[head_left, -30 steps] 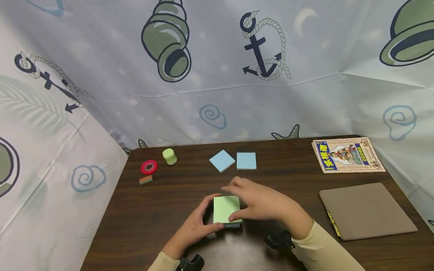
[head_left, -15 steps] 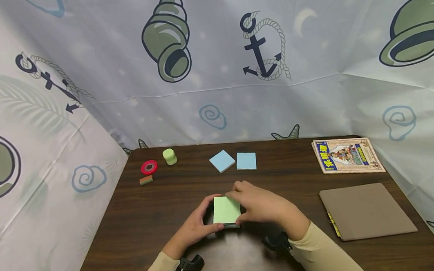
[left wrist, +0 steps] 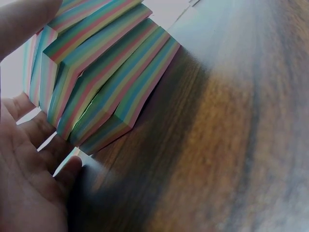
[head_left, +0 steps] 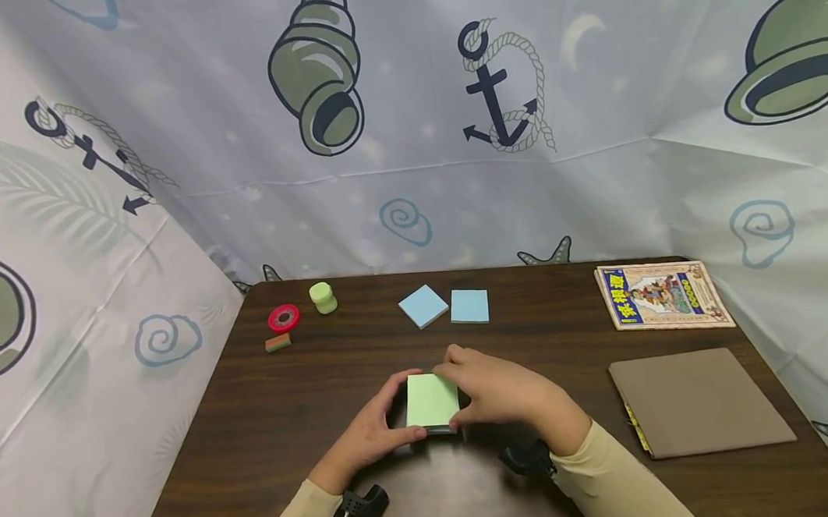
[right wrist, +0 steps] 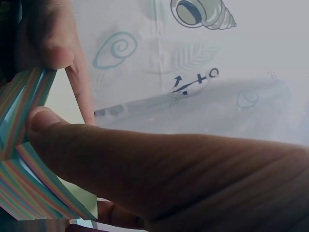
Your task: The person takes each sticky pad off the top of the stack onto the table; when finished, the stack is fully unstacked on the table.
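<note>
A stack of sticky note pads point(head_left: 431, 400), pale green on top, stands near the middle of the table. In the left wrist view the pads' sides point(left wrist: 104, 72) show coloured stripes, and the layers sit unevenly on one another. My left hand point(head_left: 370, 426) grips the stack from the left, thumb at the near side and fingers round the far side. From the right, my right hand point(head_left: 505, 390) holds the upper pads, with its thumb point(right wrist: 46, 121) against their striped near edge in the right wrist view. Its far fingertips are partly hidden.
Two light blue sticky note pads point(head_left: 423, 306) lie beyond the hands. At the back left are a red ring-shaped item point(head_left: 284, 318), a pale green round item point(head_left: 323, 297) and a small orange-and-green block point(head_left: 278, 343). Illustrated booklets point(head_left: 665, 297) and a brown folder point(head_left: 702, 402) lie right.
A second ago my right hand was lifted over the top pad; it has since drawn slightly back and closed on the stack's right side. My left hand has stayed put.
</note>
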The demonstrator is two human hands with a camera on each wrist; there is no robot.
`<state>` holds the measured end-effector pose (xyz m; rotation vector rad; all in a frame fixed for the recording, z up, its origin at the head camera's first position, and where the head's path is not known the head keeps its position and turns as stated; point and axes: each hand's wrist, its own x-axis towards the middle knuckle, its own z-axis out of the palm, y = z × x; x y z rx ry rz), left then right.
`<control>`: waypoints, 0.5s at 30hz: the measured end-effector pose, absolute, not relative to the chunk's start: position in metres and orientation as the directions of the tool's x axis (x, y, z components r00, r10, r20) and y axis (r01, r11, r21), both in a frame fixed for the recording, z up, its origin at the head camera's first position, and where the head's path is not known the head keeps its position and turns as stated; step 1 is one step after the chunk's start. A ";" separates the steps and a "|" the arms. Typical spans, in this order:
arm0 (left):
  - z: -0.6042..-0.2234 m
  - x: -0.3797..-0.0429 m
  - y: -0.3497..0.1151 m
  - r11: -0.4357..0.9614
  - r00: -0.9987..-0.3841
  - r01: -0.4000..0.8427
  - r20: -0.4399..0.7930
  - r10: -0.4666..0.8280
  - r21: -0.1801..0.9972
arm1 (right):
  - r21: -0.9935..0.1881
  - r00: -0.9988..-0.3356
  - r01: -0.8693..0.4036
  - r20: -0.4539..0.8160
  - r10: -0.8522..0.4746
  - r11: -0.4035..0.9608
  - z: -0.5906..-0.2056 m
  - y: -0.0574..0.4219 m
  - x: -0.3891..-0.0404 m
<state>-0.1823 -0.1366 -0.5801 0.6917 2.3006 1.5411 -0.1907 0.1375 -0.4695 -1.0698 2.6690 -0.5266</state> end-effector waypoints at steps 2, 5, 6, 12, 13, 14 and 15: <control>-0.580 -0.183 -0.137 0.314 -0.843 0.239 0.036 0.537 0.919 | -0.404 -0.714 -0.617 -0.072 -0.696 0.675 -0.469 0.137 -0.191; -0.581 -0.183 -0.137 0.309 -0.840 0.244 0.042 0.540 0.919 | -0.404 -0.715 -0.613 -0.081 -0.694 0.679 -0.469 0.137 -0.191; -0.581 -0.182 -0.138 0.308 -0.840 0.244 0.041 0.542 0.920 | -0.405 -0.715 -0.613 -0.083 -0.694 0.679 -0.469 0.137 -0.191; -0.581 -0.182 -0.138 0.311 -0.841 0.238 0.035 0.540 0.920 | -0.416 -0.722 -0.601 -0.084 -0.687 0.682 -0.468 0.141 -0.191; -0.580 -0.182 -0.138 0.316 -0.841 0.241 0.035 0.540 0.918 | -0.419 -0.725 -0.596 -0.084 -0.684 0.684 -0.468 0.142 -0.191; -0.580 -0.183 -0.138 0.320 -0.842 0.241 0.033 0.539 0.916 | -0.420 -0.728 -0.593 -0.085 -0.680 0.687 -0.467 0.142 -0.192; -0.579 -0.183 -0.138 0.328 -0.843 0.240 0.029 0.538 0.914 | -0.421 -0.732 -0.589 -0.085 -0.676 0.690 -0.467 0.143 -0.192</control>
